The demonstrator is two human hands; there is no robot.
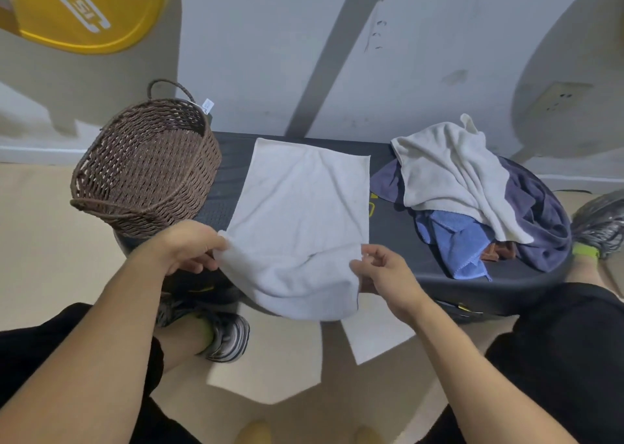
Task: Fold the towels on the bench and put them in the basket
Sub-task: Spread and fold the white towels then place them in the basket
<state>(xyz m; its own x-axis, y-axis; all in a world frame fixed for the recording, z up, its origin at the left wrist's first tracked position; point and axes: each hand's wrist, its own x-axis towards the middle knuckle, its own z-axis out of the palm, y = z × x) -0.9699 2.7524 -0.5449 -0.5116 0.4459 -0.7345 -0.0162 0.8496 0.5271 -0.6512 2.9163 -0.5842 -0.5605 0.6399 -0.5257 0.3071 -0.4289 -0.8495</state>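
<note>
A white towel (300, 214) lies spread across the middle of a dark padded bench (398, 241), its near edge hanging over the front. The left hand (189, 248) pinches the towel's near left corner; the right hand (381, 275) pinches the near right edge. Left of the towel stands a brown woven basket (145, 167). Right of it lies a heap: a cream towel (449, 173) over blue (456, 241) and navy (540, 221) ones, largely hidden. Yellow markings on the bench beside the towel are unreadable.
</note>
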